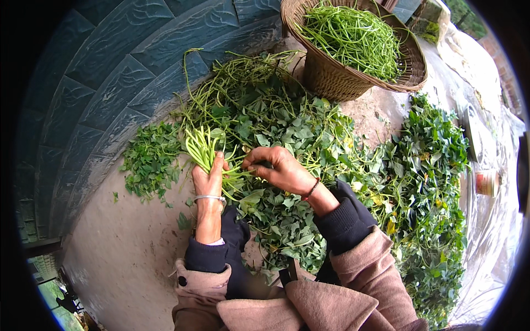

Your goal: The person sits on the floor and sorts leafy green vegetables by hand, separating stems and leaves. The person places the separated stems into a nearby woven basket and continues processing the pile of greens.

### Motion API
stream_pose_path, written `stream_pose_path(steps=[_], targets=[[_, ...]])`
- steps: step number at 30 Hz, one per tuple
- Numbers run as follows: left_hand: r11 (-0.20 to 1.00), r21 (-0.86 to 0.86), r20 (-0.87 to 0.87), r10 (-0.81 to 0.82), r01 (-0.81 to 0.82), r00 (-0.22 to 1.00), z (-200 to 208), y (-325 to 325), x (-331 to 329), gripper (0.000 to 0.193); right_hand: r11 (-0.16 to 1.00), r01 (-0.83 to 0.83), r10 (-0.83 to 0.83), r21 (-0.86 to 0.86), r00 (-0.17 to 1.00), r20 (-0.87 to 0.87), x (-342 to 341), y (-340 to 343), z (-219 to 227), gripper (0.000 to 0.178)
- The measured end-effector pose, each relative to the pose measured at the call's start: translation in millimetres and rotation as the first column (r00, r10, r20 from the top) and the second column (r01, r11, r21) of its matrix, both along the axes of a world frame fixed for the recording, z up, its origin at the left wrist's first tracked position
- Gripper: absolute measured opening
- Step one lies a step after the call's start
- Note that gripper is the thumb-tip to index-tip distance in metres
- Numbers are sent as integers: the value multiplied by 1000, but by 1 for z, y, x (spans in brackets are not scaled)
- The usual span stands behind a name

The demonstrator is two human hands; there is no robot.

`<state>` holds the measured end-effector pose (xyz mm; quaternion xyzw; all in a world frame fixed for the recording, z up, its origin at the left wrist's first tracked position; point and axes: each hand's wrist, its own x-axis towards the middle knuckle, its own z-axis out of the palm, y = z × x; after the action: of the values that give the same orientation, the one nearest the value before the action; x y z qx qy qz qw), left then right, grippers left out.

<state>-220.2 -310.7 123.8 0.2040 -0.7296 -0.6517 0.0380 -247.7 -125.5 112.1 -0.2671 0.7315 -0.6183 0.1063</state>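
My left hand (208,179) is wrapped round a bundle of pale green leaf stems (200,148), which fan out above the thumb and stick out to the right below it. Just right of the bundle, my right hand (282,170) has its thumb and fingers pinched together at the end of a thin green stem. Under and beyond both hands spreads a heap of leafy green vines (292,127) with long trailing stems. A smaller pile of picked-off leaves (152,160) lies to the left of my left hand.
A wicker basket (337,77) full of green stems (353,41) stands at the back right. More leafy vines (430,182) lie along the right, beside clear plastic sheeting (491,243) and a small tub (486,182). A blue-grey tiled wall (132,60) borders the concrete floor (127,237) on the left.
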Motion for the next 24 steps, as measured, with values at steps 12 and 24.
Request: stream_pose_path(steps=[12,24], targets=[[968,242,-40,71,-59,997,-9,1,0,16,950,133,-35,284,945,-324,8,-5,2,12],[933,358,-39,-2,16,999,-6,-11,-2,22,968,-139,226,-211,851,474,2,3,0,16]])
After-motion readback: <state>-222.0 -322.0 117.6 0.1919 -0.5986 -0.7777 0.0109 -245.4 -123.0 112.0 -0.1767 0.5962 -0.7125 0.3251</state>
